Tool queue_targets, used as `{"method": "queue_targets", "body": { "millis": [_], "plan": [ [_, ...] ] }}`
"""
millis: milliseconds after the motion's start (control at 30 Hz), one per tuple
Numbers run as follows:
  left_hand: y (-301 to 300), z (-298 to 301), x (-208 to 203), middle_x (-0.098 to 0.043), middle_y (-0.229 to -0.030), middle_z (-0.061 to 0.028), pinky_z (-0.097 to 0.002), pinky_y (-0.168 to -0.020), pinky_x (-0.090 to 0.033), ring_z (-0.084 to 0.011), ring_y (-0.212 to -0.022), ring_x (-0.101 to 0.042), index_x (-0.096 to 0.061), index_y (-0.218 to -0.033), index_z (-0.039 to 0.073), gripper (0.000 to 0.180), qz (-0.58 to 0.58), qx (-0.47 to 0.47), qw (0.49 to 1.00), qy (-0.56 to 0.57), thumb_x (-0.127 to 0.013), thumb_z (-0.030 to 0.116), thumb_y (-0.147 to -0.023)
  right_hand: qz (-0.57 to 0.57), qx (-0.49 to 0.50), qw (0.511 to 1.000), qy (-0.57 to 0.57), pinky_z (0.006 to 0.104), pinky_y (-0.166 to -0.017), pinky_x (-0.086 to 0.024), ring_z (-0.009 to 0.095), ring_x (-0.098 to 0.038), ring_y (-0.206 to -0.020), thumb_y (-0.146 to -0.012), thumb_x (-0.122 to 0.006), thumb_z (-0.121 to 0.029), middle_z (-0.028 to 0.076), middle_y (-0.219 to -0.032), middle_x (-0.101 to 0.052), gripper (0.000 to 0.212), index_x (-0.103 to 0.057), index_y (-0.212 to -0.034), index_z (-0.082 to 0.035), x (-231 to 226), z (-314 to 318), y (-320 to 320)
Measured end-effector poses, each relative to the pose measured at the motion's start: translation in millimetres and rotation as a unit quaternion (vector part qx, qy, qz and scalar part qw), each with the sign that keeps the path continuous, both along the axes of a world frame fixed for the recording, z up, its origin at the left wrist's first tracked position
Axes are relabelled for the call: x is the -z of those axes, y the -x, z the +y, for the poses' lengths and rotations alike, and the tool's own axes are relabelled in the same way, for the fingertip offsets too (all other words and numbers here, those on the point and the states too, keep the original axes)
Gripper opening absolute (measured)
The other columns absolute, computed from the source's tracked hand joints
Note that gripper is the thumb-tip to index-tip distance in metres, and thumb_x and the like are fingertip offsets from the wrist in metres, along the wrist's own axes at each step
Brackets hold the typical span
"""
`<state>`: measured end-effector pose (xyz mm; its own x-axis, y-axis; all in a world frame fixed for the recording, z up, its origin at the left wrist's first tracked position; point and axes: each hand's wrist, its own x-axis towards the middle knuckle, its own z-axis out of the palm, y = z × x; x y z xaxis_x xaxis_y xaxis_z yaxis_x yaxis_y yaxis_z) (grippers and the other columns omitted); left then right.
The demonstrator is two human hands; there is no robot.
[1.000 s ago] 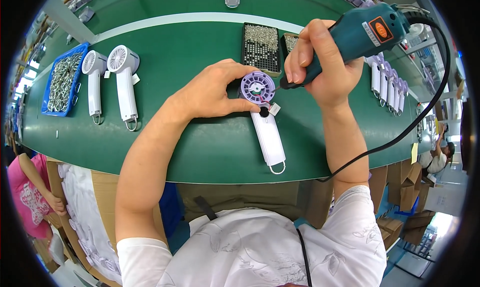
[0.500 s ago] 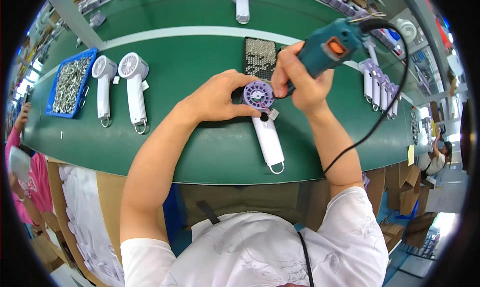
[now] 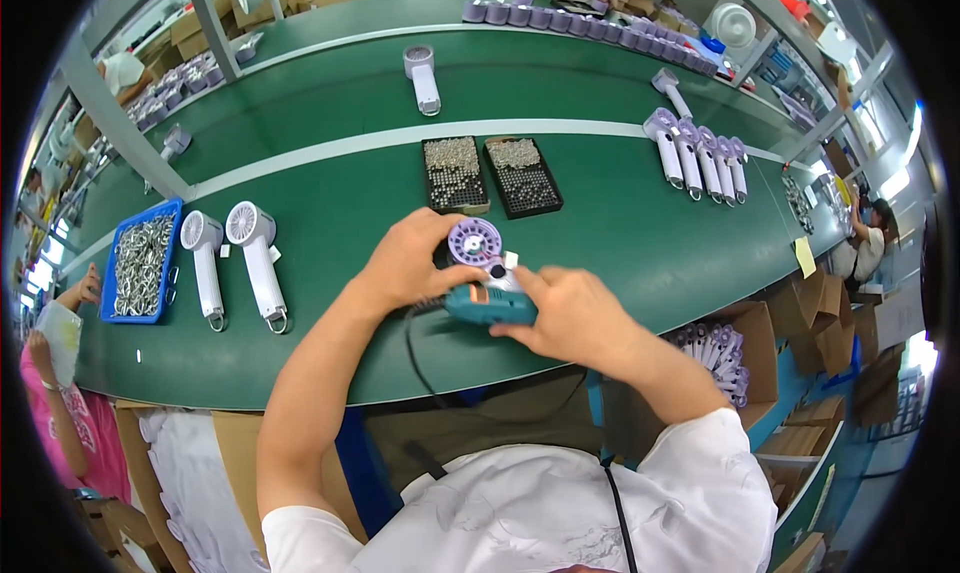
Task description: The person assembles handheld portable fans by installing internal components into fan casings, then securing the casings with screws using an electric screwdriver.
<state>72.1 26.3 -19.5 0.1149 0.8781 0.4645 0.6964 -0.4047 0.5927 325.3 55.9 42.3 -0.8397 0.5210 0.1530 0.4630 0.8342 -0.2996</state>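
Observation:
My left hand (image 3: pixel 412 265) is closed around the edge of the round purple head of a handheld fan (image 3: pixel 475 241), thumb and forefinger on either side. The head is uncovered, showing its spoked inside, and small wires and a white tag sit at its neck. My right hand (image 3: pixel 578 311) grips a teal electric screwdriver (image 3: pixel 482 305), held sideways across the fan's white handle. The tool's black cord leaves from its left end, by my left thumb. Screwdriver and right hand hide most of the handle. The screwdriver's tip is hidden by my right hand.
Two black screw trays (image 3: pixel 456 205) (image 3: pixel 530 205) stand behind the fan. To the left are a blue basket (image 3: pixel 132 319) of metal clips and two white fans (image 3: pixel 258 265). Several fans (image 3: pixel 700 163) lie at the right; a carton (image 3: pixel 762 348) of fan parts stands below the table edge.
My right hand has come down from beside the fan head to its handle, swinging the screwdriver from raised to sideways. My left hand still holds the fan. The view has shifted, showing more far table.

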Motion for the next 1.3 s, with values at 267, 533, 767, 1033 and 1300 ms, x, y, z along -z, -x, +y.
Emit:
{"method": "queue_targets", "body": {
  "millis": [267,533,767,1033,1300],
  "plan": [
    [-29.9,7.7,-27.3,-0.069,-0.105,-0.0209,-0.0447,-0.084,-0.055,-0.0374,-0.095,-0.065,-0.063,-0.123,-0.005,0.060,0.020,0.031,0.995,-0.090,-0.086,0.028,-0.079,0.062,0.184,0.981,-0.020,0.0495,-0.071,-0.057,0.043,-0.069,-0.076,-0.076,-0.082,-0.025,0.024,-0.080,-0.070,0.038,-0.069,-0.103,0.000,21.7,14.3,-87.0],
    [30.5,148.2,-33.4,-0.074,-0.088,-0.0196,-0.0430,-0.077,-0.056,-0.0364,-0.083,-0.072,-0.075,-0.099,-0.005,0.049,-0.034,-0.276,0.959,0.051,-0.076,0.043,-0.086,-0.029,0.357,0.932,-0.051,0.0486,-0.072,-0.057,0.042,-0.071,-0.073,-0.079,-0.083,-0.035,0.024,-0.071,-0.070,0.040,-0.072,-0.080,0.003,21.5,202.2,-122.3],
    [84.6,262.0,-18.2,-0.075,-0.101,-0.0224,-0.0436,-0.084,-0.057,-0.0372,-0.094,-0.073,-0.078,-0.095,-0.002,0.062,0.016,-0.392,0.886,0.248,-0.072,0.058,-0.083,-0.075,0.384,0.915,-0.095,0.0483,-0.075,-0.058,0.040,-0.073,-0.079,-0.080,-0.085,-0.038,0.024,-0.080,-0.073,0.046,-0.074,-0.089,0.006,30.0,282.3,-117.4],
    [110.5,331.5,7.5,-0.073,-0.080,-0.0126,-0.0364,-0.063,-0.056,-0.0230,-0.068,-0.072,-0.075,-0.086,0.001,0.057,0.060,-0.392,0.890,0.223,-0.081,0.056,-0.075,0.048,0.299,0.923,-0.236,0.0496,-0.071,-0.054,0.043,-0.069,-0.079,-0.086,-0.080,-0.037,0.025,-0.085,-0.070,0.047,-0.070,-0.107,0.004,26.9,245.0,-109.7],
    [110.1,282.4,-15.5,-0.070,-0.082,-0.0082,-0.0341,-0.055,-0.051,-0.0215,-0.065,-0.066,-0.070,-0.100,0.001,0.032,-0.333,-0.311,0.863,0.216,-0.080,0.026,-0.084,0.373,0.164,0.903,-0.136,0.0287,-0.055,-0.050,0.013,-0.065,-0.058,-0.088,-0.084,-0.016,0.006,-0.071,-0.071,0.021,-0.076,-0.099,-0.001,-9.8,203.5,-51.8]
  ]
}}
